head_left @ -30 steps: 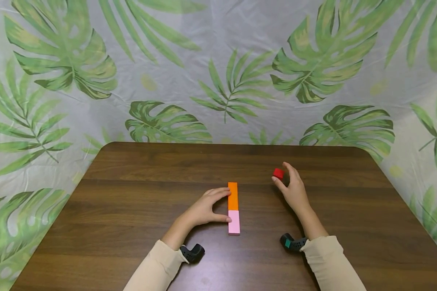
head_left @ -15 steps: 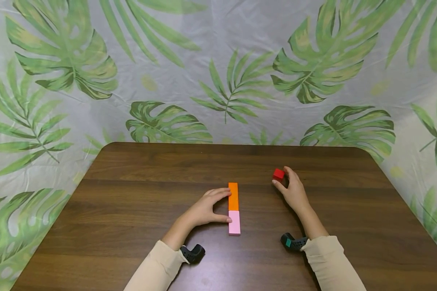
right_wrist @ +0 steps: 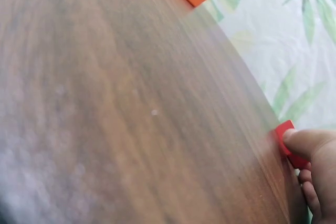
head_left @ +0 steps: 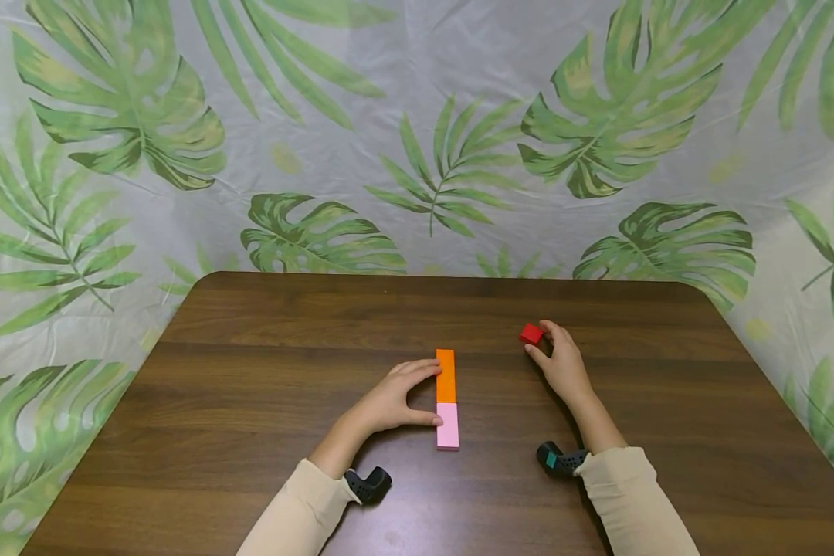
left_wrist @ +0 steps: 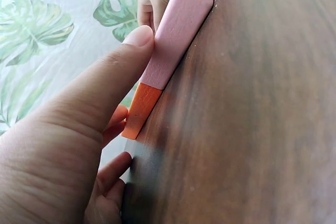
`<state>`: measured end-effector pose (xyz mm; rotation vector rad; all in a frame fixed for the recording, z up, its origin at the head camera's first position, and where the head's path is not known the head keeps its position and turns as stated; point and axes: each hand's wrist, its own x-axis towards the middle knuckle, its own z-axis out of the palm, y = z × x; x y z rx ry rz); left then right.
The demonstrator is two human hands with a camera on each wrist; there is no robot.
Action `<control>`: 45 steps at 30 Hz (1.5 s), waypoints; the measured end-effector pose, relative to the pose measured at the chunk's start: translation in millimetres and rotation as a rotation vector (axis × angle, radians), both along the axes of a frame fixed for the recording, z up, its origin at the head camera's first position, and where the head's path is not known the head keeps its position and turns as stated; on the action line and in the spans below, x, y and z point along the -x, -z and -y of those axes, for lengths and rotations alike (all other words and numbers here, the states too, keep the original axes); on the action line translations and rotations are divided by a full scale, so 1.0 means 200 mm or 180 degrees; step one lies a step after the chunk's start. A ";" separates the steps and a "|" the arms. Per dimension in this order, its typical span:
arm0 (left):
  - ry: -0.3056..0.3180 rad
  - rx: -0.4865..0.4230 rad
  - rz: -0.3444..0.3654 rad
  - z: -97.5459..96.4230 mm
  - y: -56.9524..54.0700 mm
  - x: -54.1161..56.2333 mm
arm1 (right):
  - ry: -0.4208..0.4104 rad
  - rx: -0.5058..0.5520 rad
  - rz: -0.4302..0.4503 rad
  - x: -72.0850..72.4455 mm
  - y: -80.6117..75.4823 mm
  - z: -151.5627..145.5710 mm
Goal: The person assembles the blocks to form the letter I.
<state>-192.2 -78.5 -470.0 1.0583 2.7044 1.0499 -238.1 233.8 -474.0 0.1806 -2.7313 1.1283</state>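
Note:
My left hand (head_left: 388, 400) lies to the left of two blocks set end to end on the table. Its thumb touches the side of the pink block (head_left: 448, 426), and its fingertips reach the orange block (head_left: 445, 376) beyond. In the left wrist view the thumb tip sits against the long face of the pink block (left_wrist: 176, 30); the orange block (left_wrist: 142, 109) adjoins it. Farther right, my right hand (head_left: 564, 367) holds a small red block (head_left: 530, 333) between thumb and fingers. The right wrist view shows the thumb on the red block (right_wrist: 286, 134), with the fingers partly hidden.
The dark wooden table (head_left: 264, 324) has its far edge just beyond the red block. A leaf-print cloth (head_left: 459, 77) hangs behind it. Each wrist wears a dark band, one on the left (head_left: 370, 485) and one on the right (head_left: 559, 461).
The red block has turned slightly in my right hand, whose fingers have shifted a little around it. My left hand and the pink and orange blocks stay in place.

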 end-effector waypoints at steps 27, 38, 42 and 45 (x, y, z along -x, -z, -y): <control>0.0000 0.0045 -0.0027 0.00 0.00 0.01 | -0.0007 0.0087 -0.0211 -0.02 -0.02 0.03; 0.0019 -0.0008 -0.0032 0.00 -0.01 0.00 | -0.0087 0.0209 -0.0344 -0.04 -0.08 0.09; 0.0019 -0.0003 -0.0056 0.00 -0.02 -0.01 | -0.0183 0.0248 -0.0382 -0.04 -0.10 0.13; 0.0012 0.0001 -0.0050 0.00 -0.02 -0.01 | -0.0266 0.0264 -0.0419 -0.04 -0.11 0.16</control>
